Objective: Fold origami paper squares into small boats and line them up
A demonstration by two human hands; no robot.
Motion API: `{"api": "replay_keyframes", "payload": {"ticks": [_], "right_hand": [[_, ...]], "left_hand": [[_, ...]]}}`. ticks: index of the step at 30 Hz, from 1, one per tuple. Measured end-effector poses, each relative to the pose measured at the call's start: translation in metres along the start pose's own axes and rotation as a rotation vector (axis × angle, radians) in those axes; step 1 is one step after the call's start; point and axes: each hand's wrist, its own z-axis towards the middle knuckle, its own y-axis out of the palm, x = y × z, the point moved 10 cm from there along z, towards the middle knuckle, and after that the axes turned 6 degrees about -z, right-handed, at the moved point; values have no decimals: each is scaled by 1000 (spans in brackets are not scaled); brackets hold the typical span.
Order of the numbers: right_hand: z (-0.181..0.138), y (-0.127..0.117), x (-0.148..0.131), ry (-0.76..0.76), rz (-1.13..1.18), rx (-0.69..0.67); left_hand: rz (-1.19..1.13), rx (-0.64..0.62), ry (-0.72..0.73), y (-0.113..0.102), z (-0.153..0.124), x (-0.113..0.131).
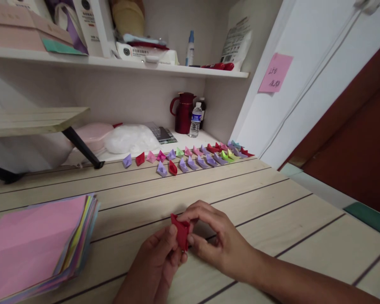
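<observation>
Both of my hands pinch a small piece of folded red paper [180, 233] just above the wooden table [272, 219]. My left hand [155, 264] grips its lower left side with thumb and fingers closed. From the right, my right hand [217, 240] holds its upper edge between thumb and fingertips. At the table's far edge stand two rows of several folded paper boats [190, 158] in purple, red, pink and green.
A stack of coloured paper sheets [34, 245], pink on top, lies at the near left. Behind the table are a dark red jug [183, 112], a water bottle [195, 120] and a white bag [131, 139]. A shelf [114, 63] above carries boxes. A door is at right.
</observation>
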Motion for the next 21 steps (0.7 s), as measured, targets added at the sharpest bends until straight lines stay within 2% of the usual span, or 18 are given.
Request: {"api": "replay_keyframes", "payload": {"ticks": [8, 16, 21], "right_hand": [[-1, -4, 2, -7, -46, 50], [-1, -7, 10, 9, -69, 53], [-2, -10, 11, 20, -48, 51]], "left_hand": [[6, 3, 6, 1, -1, 1], [57, -58, -36, 2, -1, -1], [28, -17, -35, 2, -1, 1]]}}
